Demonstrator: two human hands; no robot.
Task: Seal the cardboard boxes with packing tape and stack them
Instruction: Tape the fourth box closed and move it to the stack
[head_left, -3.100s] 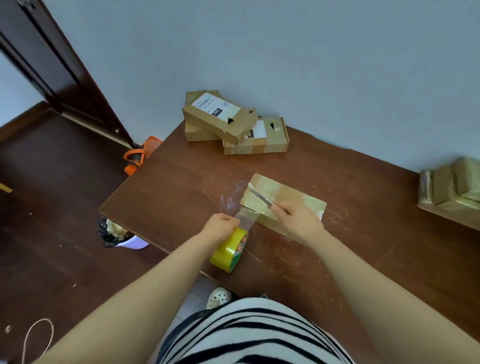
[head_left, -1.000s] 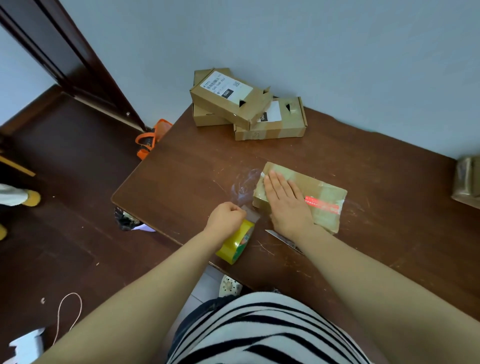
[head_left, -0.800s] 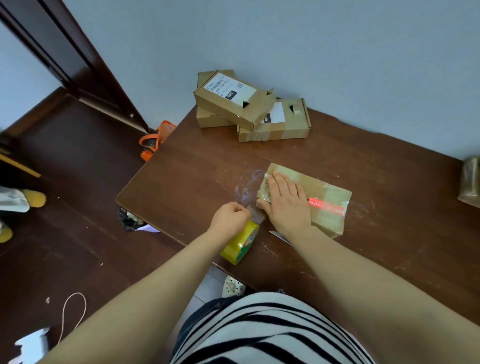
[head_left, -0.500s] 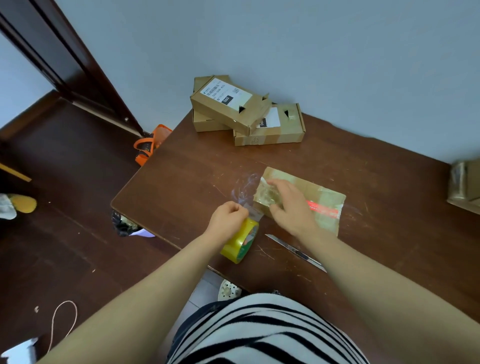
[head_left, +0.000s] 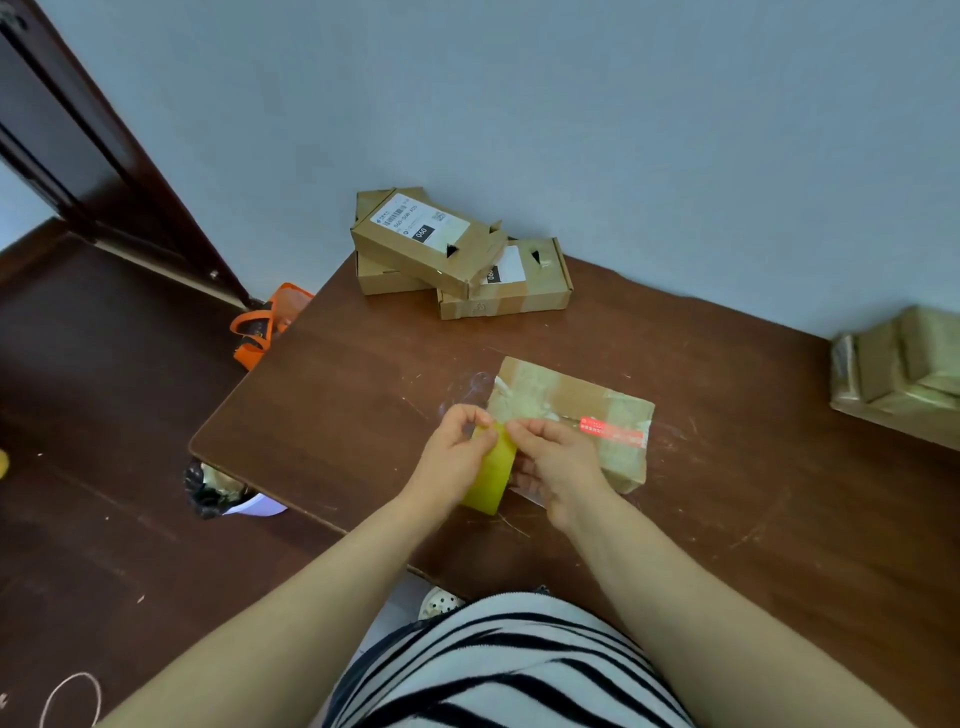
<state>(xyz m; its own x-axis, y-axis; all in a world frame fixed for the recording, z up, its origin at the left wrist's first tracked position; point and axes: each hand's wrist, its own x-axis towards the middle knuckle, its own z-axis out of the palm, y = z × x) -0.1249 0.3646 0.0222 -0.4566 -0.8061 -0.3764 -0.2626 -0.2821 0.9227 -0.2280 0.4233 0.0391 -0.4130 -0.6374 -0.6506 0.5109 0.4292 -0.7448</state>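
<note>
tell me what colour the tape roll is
Yellow. The tape roll shows best in the head view, the only one given.

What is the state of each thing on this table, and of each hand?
tape roll: on edge, held between both hands.
left hand: grips the tape roll.
right hand: fingers curled against the tape roll.
front box: closed, lying flat, tape across its top.
back boxes: three, closed, piled, top one askew.
right-edge boxes: wrapped in tape, piled.
</note>
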